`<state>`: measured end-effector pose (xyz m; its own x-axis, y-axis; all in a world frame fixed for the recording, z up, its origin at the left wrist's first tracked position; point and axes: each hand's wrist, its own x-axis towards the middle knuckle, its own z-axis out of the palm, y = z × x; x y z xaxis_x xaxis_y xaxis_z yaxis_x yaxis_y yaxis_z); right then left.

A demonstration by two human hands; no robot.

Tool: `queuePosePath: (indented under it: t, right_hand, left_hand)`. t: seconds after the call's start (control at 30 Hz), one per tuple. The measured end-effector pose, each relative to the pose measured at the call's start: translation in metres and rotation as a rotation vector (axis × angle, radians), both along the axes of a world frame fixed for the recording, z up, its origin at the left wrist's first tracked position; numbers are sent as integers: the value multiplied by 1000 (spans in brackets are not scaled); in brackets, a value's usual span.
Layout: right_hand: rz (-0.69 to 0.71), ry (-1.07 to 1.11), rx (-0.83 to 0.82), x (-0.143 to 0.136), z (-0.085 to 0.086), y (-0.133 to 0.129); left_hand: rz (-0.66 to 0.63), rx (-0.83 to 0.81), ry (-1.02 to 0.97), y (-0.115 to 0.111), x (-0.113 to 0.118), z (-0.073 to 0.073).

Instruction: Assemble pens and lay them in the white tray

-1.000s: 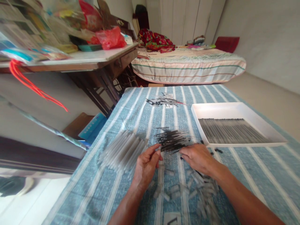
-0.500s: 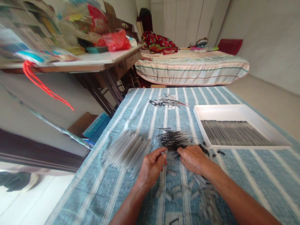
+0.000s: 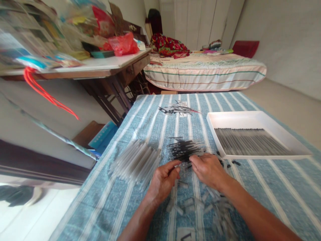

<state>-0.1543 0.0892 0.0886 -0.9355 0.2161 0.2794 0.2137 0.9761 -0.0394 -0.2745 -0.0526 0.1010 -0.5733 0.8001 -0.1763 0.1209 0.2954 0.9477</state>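
My left hand [image 3: 164,179] is closed in a pinch, thumb and forefinger together; what lies between them is too small to make out. Close beside it, my right hand [image 3: 208,169] has its fingers pressed together at the near edge of a pile of thin dark refill-like sticks [image 3: 185,149]. Whatever those fingers hold is hidden. To the left of my left hand lies a bundle of translucent grey tubes [image 3: 136,162]. Short clear sleeve-like pieces [image 3: 190,204] are scattered below both hands, and small black caps [image 3: 235,163] lie right of my right hand.
A white tray [image 3: 235,116] on the right holds a row of grey pen-like sticks [image 3: 248,142]. Farther back on the striped cloth [image 3: 147,115] is a small heap of thin pieces [image 3: 178,108]. A desk [image 3: 97,65] with bags stands left, a bed [image 3: 205,75] behind.
My right hand has shifted slightly and its knuckles sit a little higher. The whitish piece seen at my left fingertips before no longer shows. The piles look unchanged.
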Motion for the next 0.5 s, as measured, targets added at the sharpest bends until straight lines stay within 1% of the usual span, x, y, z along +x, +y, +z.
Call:
queuePosePath:
  t: [0.13, 0.3, 0.5]
  right_hand:
    - [14, 55, 27, -1, 0, -4]
    - [43, 88, 65, -2, 1, -8]
    - [12, 119, 65, -2, 2, -6]
  left_hand:
    - [-33, -9, 5, 0, 1, 0]
    - [-43, -19, 45, 0, 2, -1]
    - [-36, -34, 71, 0, 2, -2]
